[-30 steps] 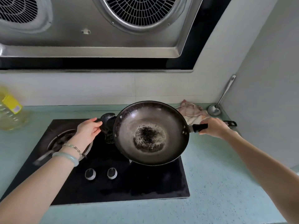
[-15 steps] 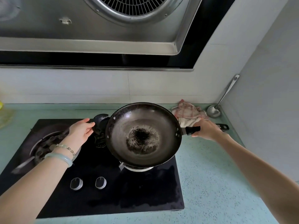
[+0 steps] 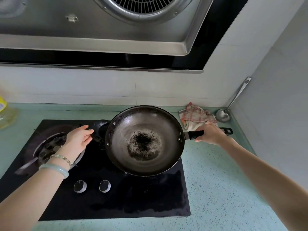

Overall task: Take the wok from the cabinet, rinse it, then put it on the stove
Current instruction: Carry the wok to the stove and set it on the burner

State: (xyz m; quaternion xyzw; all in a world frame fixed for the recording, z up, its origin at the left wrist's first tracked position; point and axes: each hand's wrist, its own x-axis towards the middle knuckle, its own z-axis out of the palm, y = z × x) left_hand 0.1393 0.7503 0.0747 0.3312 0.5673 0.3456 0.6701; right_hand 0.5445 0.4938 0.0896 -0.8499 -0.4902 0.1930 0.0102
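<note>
So the wok [image 3: 145, 140] is over the right half of the stove [image 3: 116, 197], bowl facing up, with a burnt black patch in the middle of the bottom. The burner under it is totally hidden, so I honestly can't tell if it's sitting down on it or held just above.

The right hand [image 3: 210, 134] is off the stove's right edge, over the bench [image 3: 225, 189], with its fingers wrapped tight round the wok's black handle [image 3: 195, 135]. The tip of the handle pokes out past the hand.

The left hand [image 3: 78, 139] is over the stove's left half, partly above the left burner [image 3: 48, 147]. It's holding nothing, and its fingers are straight, loose and a bit spread. The fingertips point at a dark round thing [image 3: 99, 130] near the middle back of the stove, between that hand and the wok rim. I can't make out what it is, or whether the fingers actually touch it. There's a pale bangle [image 3: 55, 169] on that wrist.

Two knobs [image 3: 80, 186] sit side by side at the stove's front, left of centre. Behind the stove's right corner there's a crumpled cloth [image 3: 196, 116], and further right a ladle [image 3: 223, 115] leaning in the wall corner. A yellow bottle [image 3: 6, 115] sits on the bench, way off to the stove's left. A steel hood [image 3: 116, 22] hangs above the stove.
</note>
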